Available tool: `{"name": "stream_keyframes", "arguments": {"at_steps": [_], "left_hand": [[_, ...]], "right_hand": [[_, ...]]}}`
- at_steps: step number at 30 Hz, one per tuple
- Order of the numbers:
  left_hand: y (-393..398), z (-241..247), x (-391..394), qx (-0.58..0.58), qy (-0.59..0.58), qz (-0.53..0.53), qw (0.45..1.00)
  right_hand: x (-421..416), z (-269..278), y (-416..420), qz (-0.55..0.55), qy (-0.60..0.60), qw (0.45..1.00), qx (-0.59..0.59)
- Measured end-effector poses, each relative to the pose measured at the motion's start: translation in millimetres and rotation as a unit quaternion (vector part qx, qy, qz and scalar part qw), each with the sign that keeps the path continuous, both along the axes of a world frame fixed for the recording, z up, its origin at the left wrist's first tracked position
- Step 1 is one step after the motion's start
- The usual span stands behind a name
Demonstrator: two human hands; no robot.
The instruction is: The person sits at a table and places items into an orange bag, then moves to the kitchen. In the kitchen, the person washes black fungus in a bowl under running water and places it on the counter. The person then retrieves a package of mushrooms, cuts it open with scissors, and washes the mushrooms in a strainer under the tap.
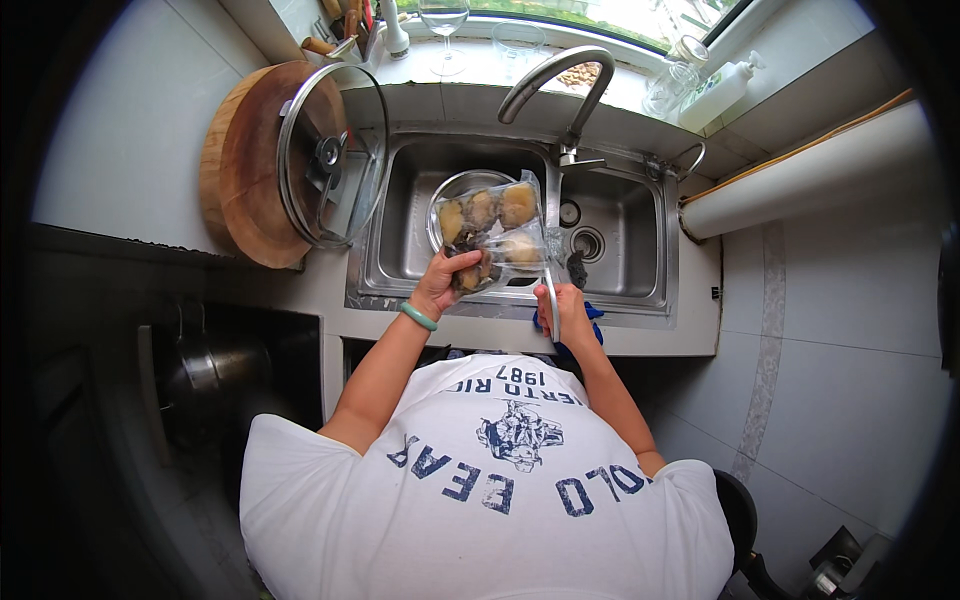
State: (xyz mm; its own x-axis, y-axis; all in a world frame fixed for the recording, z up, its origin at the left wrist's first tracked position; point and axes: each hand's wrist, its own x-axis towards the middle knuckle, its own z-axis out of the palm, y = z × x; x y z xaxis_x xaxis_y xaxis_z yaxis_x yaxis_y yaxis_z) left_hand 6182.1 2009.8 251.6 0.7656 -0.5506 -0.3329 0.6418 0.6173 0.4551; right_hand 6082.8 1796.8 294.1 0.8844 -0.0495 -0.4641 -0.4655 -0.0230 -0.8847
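My left hand (448, 279), with a green bangle at the wrist, grips a clear plastic pack (491, 225) by its near left part. Several yellowish, dark-edged food pieces, which look like abalone, sit in separate pockets. My right hand (568, 311) is closed around a slim, pale metal tool (553, 304) standing edge-on at the pack's right side. Whether it is a knife or scissors I cannot tell. Below the pack, a round stainless-steel bowl (457, 180) rests in the left sink basin (405, 169), partly hidden.
The faucet (600, 82) arches over the sink divider. A dark scrubber (577, 268) lies in the right basin (634, 225); a blue cloth (595, 311) is behind my right hand. A glass lid (334, 154) leans by round wooden boards (247, 165). Glassware including a wine glass (444, 22) lines the sill.
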Motion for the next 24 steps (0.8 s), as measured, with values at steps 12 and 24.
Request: {"name": "stream_keyframes", "arguments": {"at_steps": [12, 24], "left_hand": [[-0.4, -7.1, -4.7, 0.003, 0.015, -0.044, 0.999], [-10.9, -27.2, -9.0, -0.03, 0.096, -0.032, 0.994]], "right_hand": [[-0.1, -11.7, -2.6, -0.017, -0.011, 1.0, 0.007], [1.2, -0.7, -16.4, 0.005, 0.033, 0.998, -0.044]]}}
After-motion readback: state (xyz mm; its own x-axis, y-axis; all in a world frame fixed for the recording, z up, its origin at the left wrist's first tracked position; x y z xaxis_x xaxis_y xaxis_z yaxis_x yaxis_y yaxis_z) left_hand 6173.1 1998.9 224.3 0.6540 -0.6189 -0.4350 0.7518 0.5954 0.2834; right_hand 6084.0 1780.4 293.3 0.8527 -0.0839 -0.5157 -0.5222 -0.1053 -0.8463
